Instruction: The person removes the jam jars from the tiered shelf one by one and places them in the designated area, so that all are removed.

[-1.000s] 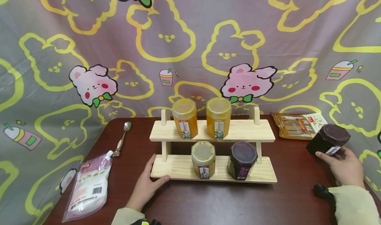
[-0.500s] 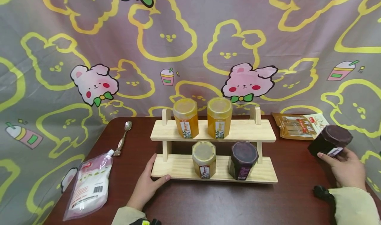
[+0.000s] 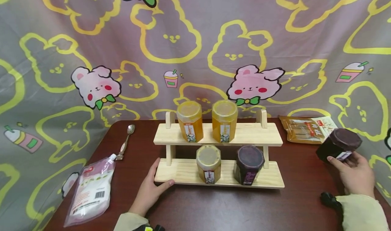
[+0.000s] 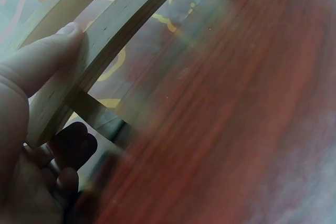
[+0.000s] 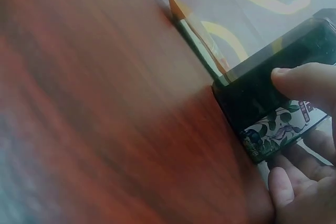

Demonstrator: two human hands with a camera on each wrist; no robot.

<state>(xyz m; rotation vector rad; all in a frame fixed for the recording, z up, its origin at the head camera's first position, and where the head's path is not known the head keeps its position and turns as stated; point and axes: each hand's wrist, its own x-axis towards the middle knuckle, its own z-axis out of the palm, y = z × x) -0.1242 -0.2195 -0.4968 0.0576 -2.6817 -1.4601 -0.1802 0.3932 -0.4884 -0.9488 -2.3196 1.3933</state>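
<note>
My left hand [image 3: 151, 188] grips the left end of the lower board of a two-tier wooden shelf [image 3: 166, 171]. In the left wrist view the thumb lies on top of the board [image 4: 113, 27] and the fingers curl below it. At the far right my right hand [image 3: 355, 173] holds a dark hexagonal jar [image 3: 340, 142], its thumb and fingers on opposite sides. The right wrist view shows the jar's floral label [image 5: 278, 127], with its base right at the tabletop. Two amber jars [image 3: 190, 122] stand on the upper tier. A pale-lidded jar [image 3: 208, 164] and a dark purple jar [image 3: 248, 164] occupy the lower one.
Behind the held jar lies a brown food packet [image 3: 305, 129] against the patterned curtain [image 3: 201, 44]. On the left side of the dark table [image 3: 220, 207] are a spoon [image 3: 124, 144] and a white spouted pouch [image 3: 93, 190].
My right hand and its jar have shifted very slightly to the right. The left hand and the shelf stay where they were.
</note>
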